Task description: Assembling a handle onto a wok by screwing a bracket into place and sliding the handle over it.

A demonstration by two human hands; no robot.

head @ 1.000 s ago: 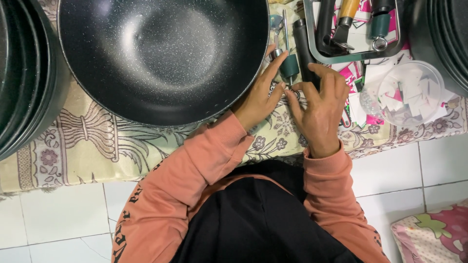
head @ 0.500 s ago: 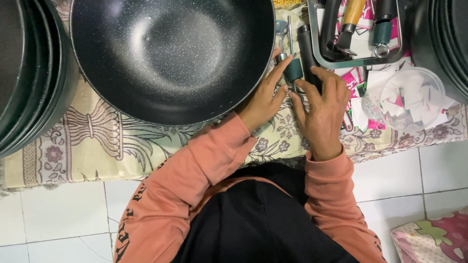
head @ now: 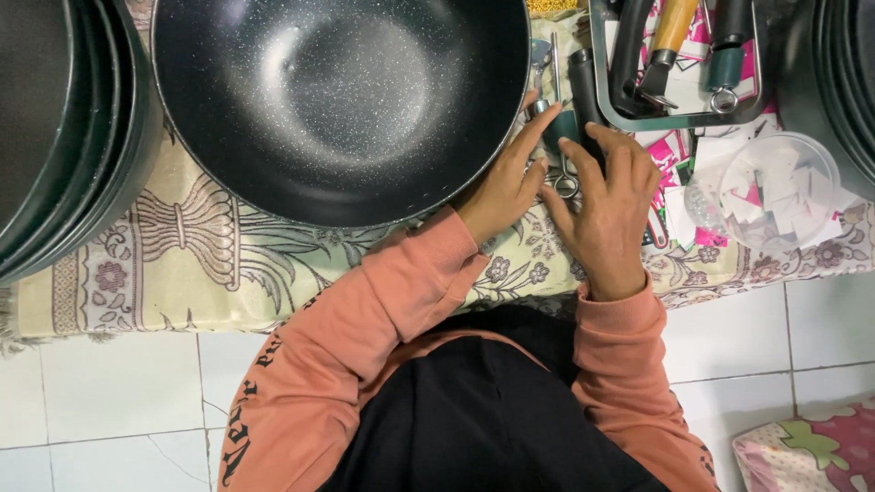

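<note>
While both hands rest on the cloth (head: pixel 228 264), they meet at a black handle (head: pixel 583 91).
Left hand (head: pixel 506 187) lies spread beside the wok (head: pixel 337 100); right hand (head: pixel 606 205) covers the handle's near end, fingers loosely spread; tray (head: pixel 679 121) beyond.

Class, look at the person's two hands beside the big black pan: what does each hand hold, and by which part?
The left hand and right hand both rest on a dark pan handle at its near end, beside the black pan. Whether either truly grips it cannot be told.
</note>
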